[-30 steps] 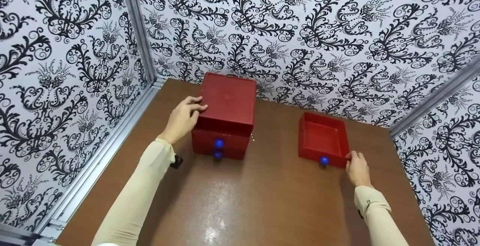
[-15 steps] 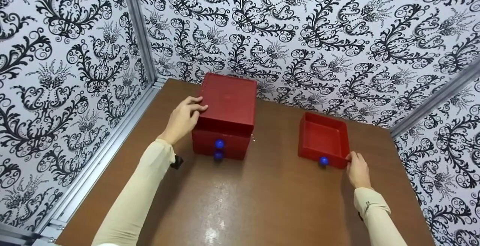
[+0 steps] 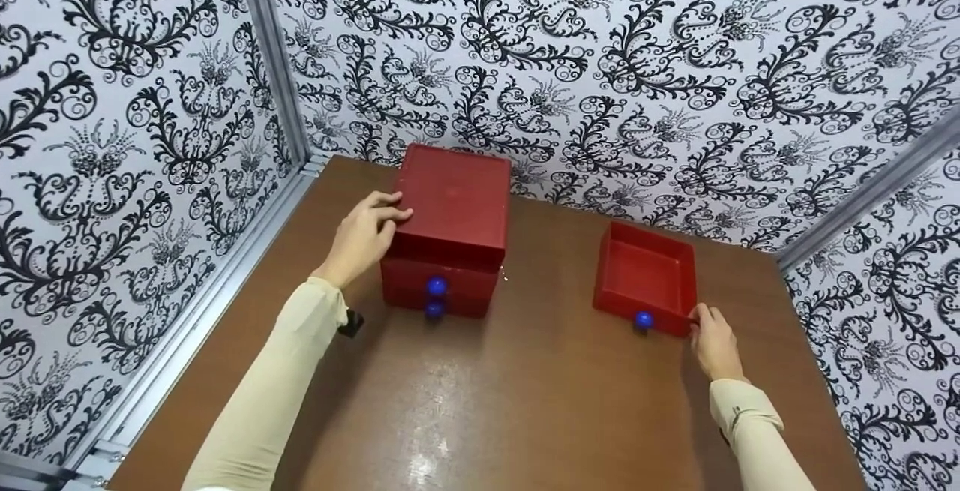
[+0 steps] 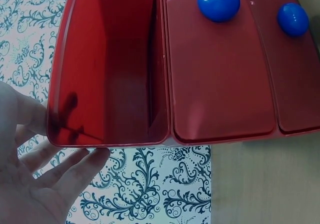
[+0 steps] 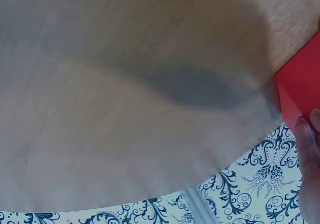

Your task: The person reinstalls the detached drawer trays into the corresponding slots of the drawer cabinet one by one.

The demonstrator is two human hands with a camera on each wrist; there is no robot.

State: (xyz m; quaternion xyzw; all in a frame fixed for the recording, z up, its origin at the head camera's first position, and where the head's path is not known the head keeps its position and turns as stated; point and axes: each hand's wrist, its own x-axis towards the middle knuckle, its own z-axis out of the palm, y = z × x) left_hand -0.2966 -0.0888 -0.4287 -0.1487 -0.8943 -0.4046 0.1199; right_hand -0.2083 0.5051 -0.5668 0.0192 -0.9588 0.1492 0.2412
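A red drawer cabinet (image 3: 454, 195) with two blue ball knobs (image 3: 436, 286) on its front stands left of centre on the table. Its top bay (image 4: 125, 84) is open and hollow in the left wrist view, above two drawer fronts. My left hand (image 3: 358, 240) rests on the cabinet's upper left edge, fingertips on the top and thumb down the side, fingers loose and spread. To the right lies a pulled-out red drawer (image 3: 646, 273) with one blue knob, hollow inside. My right hand (image 3: 716, 341) pinches its front right corner; in the right wrist view only fingers (image 5: 306, 144) and a piece of red wall show.
The brown table (image 3: 525, 386) reaches to walls with black scroll patterns (image 3: 540, 49) at the back and both sides. Metal rails (image 3: 180, 326) run along the left edge. Bare tabletop lies between cabinet and drawer and in front of them.
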